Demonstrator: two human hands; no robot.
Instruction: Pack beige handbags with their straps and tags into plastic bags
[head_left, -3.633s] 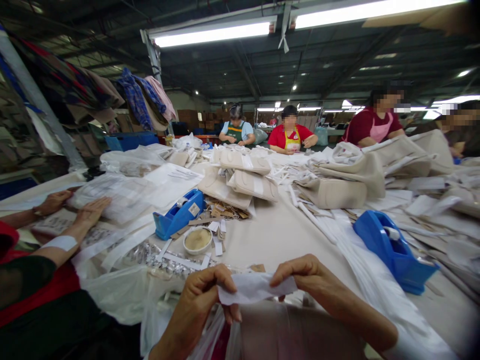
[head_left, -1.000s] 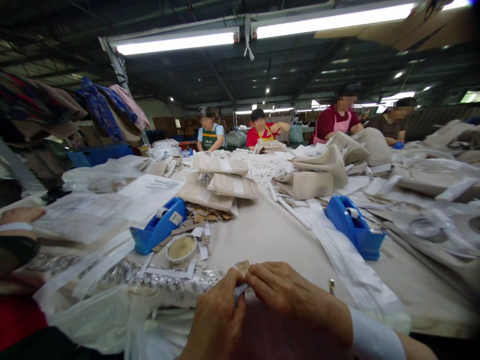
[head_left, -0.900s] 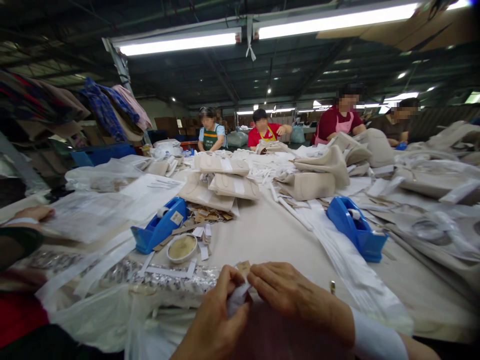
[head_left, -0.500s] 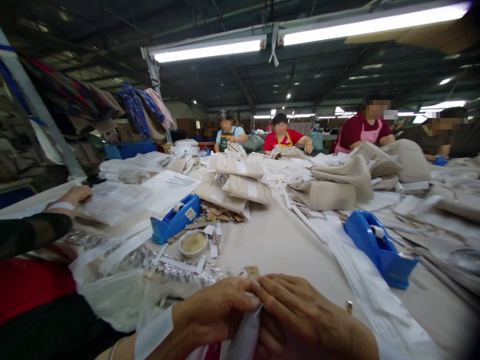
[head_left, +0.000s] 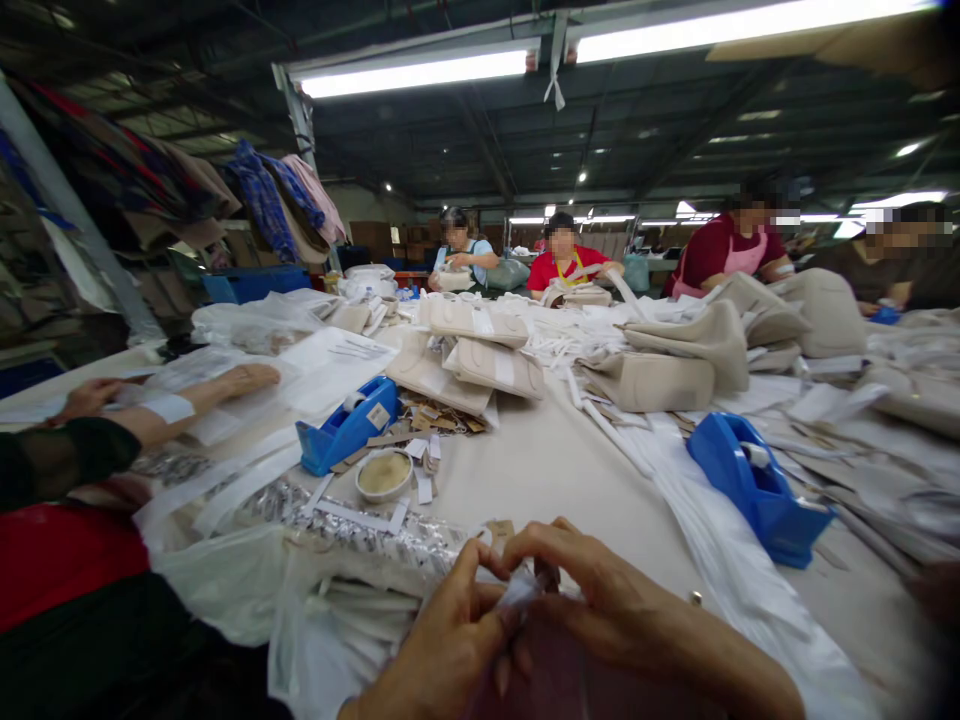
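At the near edge of the table, my left hand (head_left: 454, 630) and my right hand (head_left: 592, 580) meet, fingers bent and pinching. Between their fingertips is a piece of thin white wrapping (head_left: 523, 590), gathered and partly hidden. Just beyond the fingers a small brown card tag (head_left: 501, 532) peeks out. Whatever lies below my hands is dark and too blurred to name. A shallow round tub (head_left: 384, 474) with yellowish contents rests farther left, beside loose brown and white tags (head_left: 431, 415).
Blue tape dispensers stand left (head_left: 349, 425) and right (head_left: 757, 490). Beige bags (head_left: 476, 365) are piled mid-table, with more bags (head_left: 667, 375) farther right. White plastic sleeves (head_left: 720, 560) lie right of my hands. A co-worker's arms (head_left: 202, 395) reach in from the left; several people work opposite.
My hands have shifted from lying flat together to bent fingers pinching the wrapping, with the right fingers raised. The left co-worker's arm has reached farther over the plastic bags.
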